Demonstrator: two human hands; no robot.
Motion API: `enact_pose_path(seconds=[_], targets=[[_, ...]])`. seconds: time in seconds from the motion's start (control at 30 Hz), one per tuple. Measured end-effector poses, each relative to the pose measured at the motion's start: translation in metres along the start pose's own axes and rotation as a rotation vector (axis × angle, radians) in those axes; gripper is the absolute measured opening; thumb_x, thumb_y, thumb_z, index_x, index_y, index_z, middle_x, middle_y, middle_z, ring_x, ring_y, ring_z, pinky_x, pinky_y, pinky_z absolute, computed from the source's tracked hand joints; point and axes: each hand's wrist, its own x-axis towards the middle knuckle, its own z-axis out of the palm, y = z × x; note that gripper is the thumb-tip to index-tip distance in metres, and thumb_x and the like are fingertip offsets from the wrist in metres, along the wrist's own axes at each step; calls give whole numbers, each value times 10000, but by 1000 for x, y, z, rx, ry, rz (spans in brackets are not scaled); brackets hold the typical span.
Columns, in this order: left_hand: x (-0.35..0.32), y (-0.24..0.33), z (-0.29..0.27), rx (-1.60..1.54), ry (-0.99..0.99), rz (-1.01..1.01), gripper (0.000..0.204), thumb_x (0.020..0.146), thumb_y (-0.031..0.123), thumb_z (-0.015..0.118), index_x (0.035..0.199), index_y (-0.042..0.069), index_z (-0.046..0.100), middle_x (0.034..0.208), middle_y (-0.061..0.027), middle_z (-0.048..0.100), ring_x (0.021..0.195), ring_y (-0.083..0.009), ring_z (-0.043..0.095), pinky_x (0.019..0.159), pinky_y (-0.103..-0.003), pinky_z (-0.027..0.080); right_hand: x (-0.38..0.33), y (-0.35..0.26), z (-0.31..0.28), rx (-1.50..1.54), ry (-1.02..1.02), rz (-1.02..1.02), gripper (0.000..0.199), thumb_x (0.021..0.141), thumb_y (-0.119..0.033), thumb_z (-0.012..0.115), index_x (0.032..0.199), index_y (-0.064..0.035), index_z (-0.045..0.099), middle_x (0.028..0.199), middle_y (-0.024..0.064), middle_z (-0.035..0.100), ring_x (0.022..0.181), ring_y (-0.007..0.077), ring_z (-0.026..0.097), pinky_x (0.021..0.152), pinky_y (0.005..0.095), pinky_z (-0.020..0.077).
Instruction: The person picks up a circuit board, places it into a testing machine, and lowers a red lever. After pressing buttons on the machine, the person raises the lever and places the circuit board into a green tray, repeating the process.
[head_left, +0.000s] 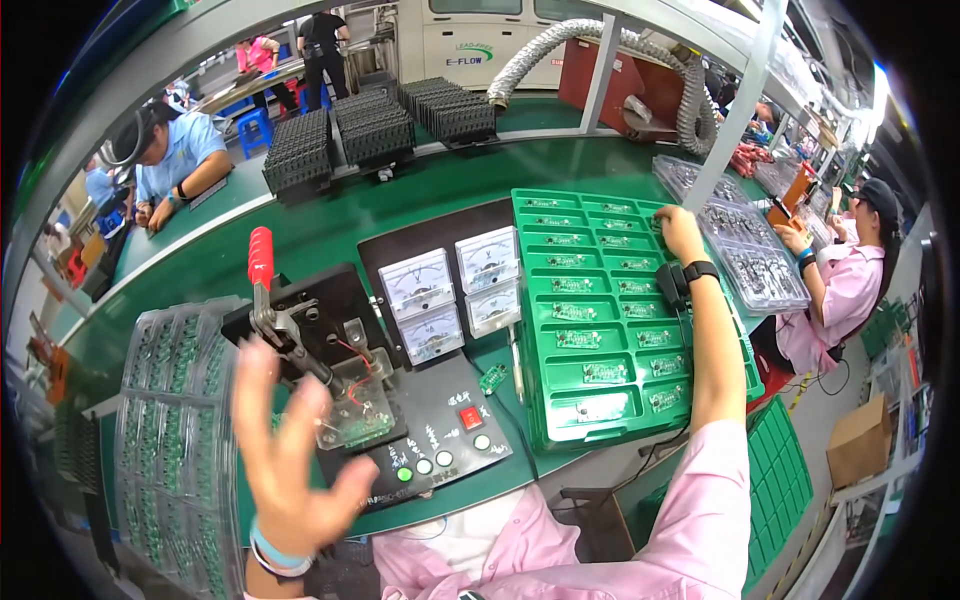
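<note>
My left hand [285, 450] is raised with fingers spread and holds nothing, in front of a test fixture. The fixture has a toggle clamp with a red handle [260, 258] standing upright, and a clear block with a green circuit board [365, 428] at its base. My right hand [683, 236] reaches to the far right part of a green compartment tray [527, 310], fingers bent down over a slot. Whatever lies at its fingertips is hidden. Small circuit boards [577, 339] lie in the tray's slots. One loose circuit board [493, 378] rests beside the control panel [450, 400].
Four-dial panel meters [417, 283] stand behind the control panel. Clear trays of boards [180, 420] sit at the left, and more clear trays [755, 265] at the right. Black racks [375, 130] line the back. Co-workers sit left [185, 150] and right [850, 270]. A metal post [735, 110] rises beyond my right hand.
</note>
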Motion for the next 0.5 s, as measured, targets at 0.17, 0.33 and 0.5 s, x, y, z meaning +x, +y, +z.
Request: enact_pose_path(seconds=[0.17,0.33,0.5], targets=[[51,-36,25,-343,275,-257,815,758,234,766,1437,27,366,1365,-230,494,1246,-354,493,1065,-497,349,-3,16,13,-103,43,-171,289,897,-107,512,1157,-28,610,1155,214,631,1082,384,588,945,427,470],[-3,-5,17,-128,13,299,743,708,129,788,1370,44,462,1214,-161,586,1132,-369,577,1027,-502,402,6,6,-6,-63,-203,-92,365,908,-118,523,1263,-49,567,1291,230,557,1208,392,511,1030,403,413],[-118,-18,23,-246,51,6,705,728,148,764,1360,36,472,1332,-212,517,1263,-425,480,1092,-518,322,2,-34,-8,17,-328,64,399,947,-285,526,1287,-76,548,1295,192,566,1206,381,518,1040,490,393]])
